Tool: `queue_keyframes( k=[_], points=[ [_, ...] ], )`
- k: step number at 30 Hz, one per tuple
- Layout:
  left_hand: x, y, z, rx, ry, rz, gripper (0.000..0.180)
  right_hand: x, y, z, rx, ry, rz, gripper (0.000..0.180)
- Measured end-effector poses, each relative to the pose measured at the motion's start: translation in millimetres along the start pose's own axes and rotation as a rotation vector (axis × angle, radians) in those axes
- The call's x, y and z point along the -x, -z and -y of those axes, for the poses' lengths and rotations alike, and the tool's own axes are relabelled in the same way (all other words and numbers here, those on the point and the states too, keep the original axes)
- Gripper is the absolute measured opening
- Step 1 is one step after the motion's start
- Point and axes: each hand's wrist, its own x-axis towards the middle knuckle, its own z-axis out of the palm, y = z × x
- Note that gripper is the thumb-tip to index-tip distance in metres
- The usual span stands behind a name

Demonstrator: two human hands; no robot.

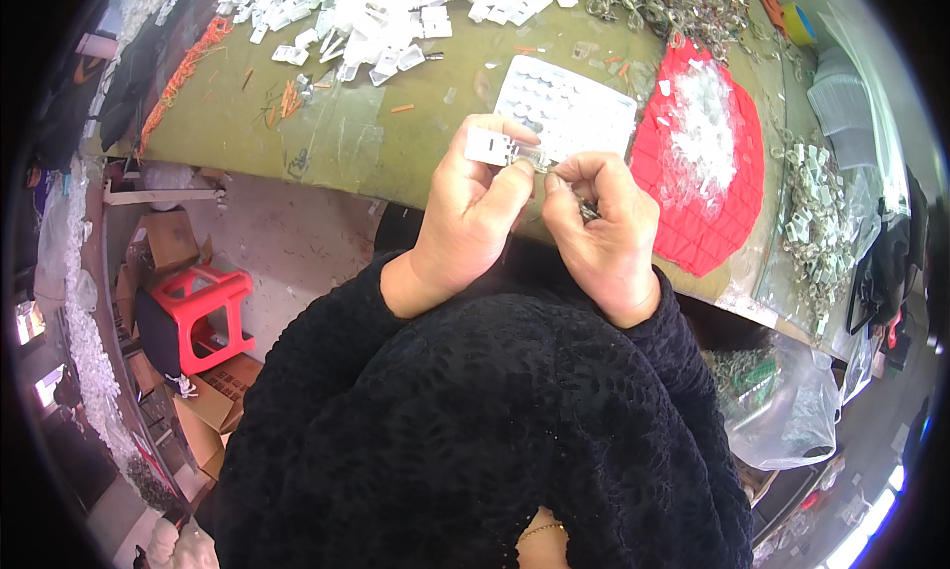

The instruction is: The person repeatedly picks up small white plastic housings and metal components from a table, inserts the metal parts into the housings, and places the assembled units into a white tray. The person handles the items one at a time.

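Observation:
Between the fingers and thumb of my left hand [463, 208] is a small white plastic piece [488, 145] with a clear part at its right end. My right hand [609, 223] is closed in a pinch against that clear end. Something small and dark, perhaps metal, shows within its curled fingers, too little of it to name. Both hands are raised at the near edge of the table. Just beyond them lies a white sheet [604, 124] bearing rows of round grey discs.
Loose white plastic pieces [396, 20] heap at the far side of the green table [327, 153]. A red cloth [737, 228] to the right carries clear small parts [701, 134]. Tangled metallic-looking bits [683, 5] lie beyond it. A red stool [213, 312] stands at lower left.

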Motion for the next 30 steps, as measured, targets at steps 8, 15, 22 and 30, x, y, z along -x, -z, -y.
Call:
queue_keyframes(
  k=[8,15,22,30],
  points=[
    [-0.4,9.5,-1.5,0.058,0.112,0.109,0.018,-1.9,0.0,-12.8,-0.352,-0.317,0.064,0.007],
    [5.1,28.7,-5.9,0.543,0.395,0.194,0.030,6.4,4.1,-4.6,-0.453,-0.454,0.339,0.014],
    [-4.5,80.8,-17.3,0.477,0.138,0.176,0.036,-35.8,11.0,-29.6,0.246,0.153,0.023,0.017],
    [-9.5,92.8,-1.9,0.515,0.273,0.228,0.036,-53.0,-10.9,-43.2,0.533,0.226,0.210,0.010]
  ],
)
